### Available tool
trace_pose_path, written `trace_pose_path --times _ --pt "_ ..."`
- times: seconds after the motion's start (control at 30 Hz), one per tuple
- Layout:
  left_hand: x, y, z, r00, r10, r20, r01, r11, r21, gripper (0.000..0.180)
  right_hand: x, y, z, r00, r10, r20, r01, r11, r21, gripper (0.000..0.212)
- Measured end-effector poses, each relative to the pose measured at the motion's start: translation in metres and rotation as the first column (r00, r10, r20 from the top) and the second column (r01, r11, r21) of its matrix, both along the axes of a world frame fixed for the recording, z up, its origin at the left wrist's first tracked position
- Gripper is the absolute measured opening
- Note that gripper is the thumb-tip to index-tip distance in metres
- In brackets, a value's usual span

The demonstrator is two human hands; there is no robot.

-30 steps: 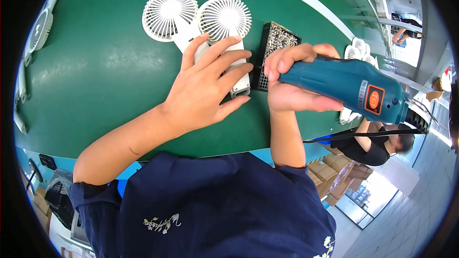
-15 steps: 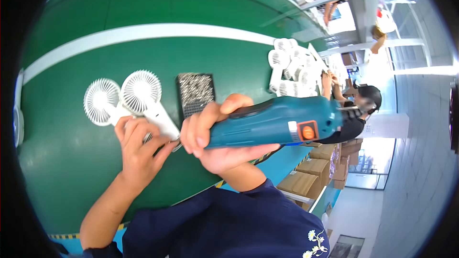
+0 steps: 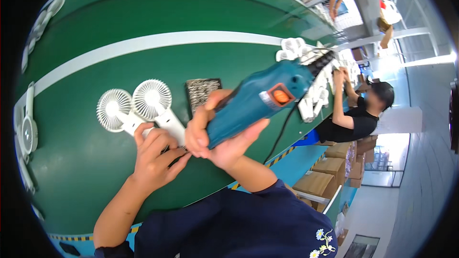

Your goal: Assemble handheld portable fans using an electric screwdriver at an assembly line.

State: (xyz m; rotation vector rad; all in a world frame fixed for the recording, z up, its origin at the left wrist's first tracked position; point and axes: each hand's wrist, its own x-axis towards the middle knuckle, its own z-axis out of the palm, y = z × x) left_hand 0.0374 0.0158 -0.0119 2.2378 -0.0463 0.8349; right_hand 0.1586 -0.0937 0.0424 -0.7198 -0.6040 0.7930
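Observation:
My right hand (image 3: 222, 141) is wrapped round a teal electric screwdriver (image 3: 256, 102), its cord end pointing up to the right. The driver's working end is hidden behind my fingers. Below two white handheld fans, my left hand (image 3: 158, 157) has its fingers bent against their handles, with thumb and forefinger closing at the handle end of the right fan (image 3: 152, 99). Beside it lies the left fan (image 3: 114, 110). Both show their round grilles upward. Whether a small part sits between thumb and forefinger cannot be made out. A black tray of small screws (image 3: 203, 88) lies just beyond my right hand.
More white fans pile up at right on the green table (image 3: 86, 172), and others line its left edge (image 3: 29, 134). A black cord (image 3: 282, 138) hangs from the driver. A person in black (image 3: 356, 119) works at the right, near cardboard boxes (image 3: 320, 177).
My view has shifted, so the fans and tray sit lower and further right. The screwdriver's rear has swung up, tilting it more steeply. My left hand stays at the fan handles.

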Motion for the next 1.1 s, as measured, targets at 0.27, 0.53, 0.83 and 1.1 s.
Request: trace_pose_path --times 0.27,0.53,0.83,1.1 --pt "-0.008 0.000 -0.005 0.999 -0.038 -0.036 0.036 0.998 -0.049 0.017 0.000 -0.004 -0.011 0.995 0.079 -0.061 -0.072 0.990 0.119 0.089" --pt "-0.004 0.006 -0.007 0.991 -0.122 0.062 0.126 0.991 -0.056 0.020 0.002 -0.001 -0.002 0.997 0.066 -0.033 -0.058 0.976 0.211 0.091" --pt "-0.024 0.017 0.003 0.996 -0.013 -0.089 0.011 1.000 -0.015 0.032 -0.009 -0.003 -0.004 0.972 0.086 0.217 -0.136 0.965 0.226 0.070" --pt "-0.037 0.028 -0.001 0.930 0.274 -0.246 -0.227 0.953 0.201 0.045 -0.008 0.014 -0.012 0.910 -0.033 0.413 -0.075 0.967 0.243 0.085"
